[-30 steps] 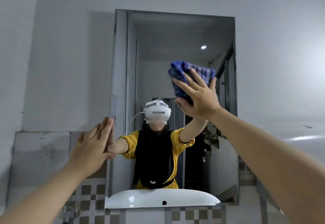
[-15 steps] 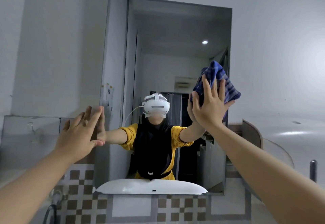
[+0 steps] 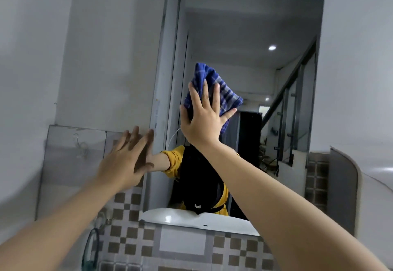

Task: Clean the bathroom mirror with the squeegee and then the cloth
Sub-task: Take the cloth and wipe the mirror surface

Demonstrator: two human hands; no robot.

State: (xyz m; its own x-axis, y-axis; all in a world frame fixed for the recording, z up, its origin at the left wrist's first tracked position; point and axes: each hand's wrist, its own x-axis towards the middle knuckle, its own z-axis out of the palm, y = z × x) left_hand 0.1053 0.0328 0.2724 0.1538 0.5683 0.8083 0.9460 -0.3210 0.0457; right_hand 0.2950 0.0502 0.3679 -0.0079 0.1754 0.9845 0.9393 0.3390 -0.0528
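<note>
A tall bathroom mirror (image 3: 244,26) hangs on the grey wall. My right hand (image 3: 204,119) presses a bunched blue checked cloth (image 3: 212,87) flat against the glass, left of the mirror's middle. The fingers are spread over the cloth. At the mirror's left edge, lower down, my left hand (image 3: 125,160) rests flat with fingers apart and holds nothing. No squeegee is in sight.
The mirror reflects a person in a yellow top and a white sink rim (image 3: 191,219). Brown and white checked tiles (image 3: 127,238) run below the mirror. A hook (image 3: 80,145) sits on the wall panel to the left. A curved tiled ledge (image 3: 344,185) stands at right.
My right hand has slid the cloth from the mirror's right side toward its left half. The view has tilted. My left hand stays at the mirror's left edge.
</note>
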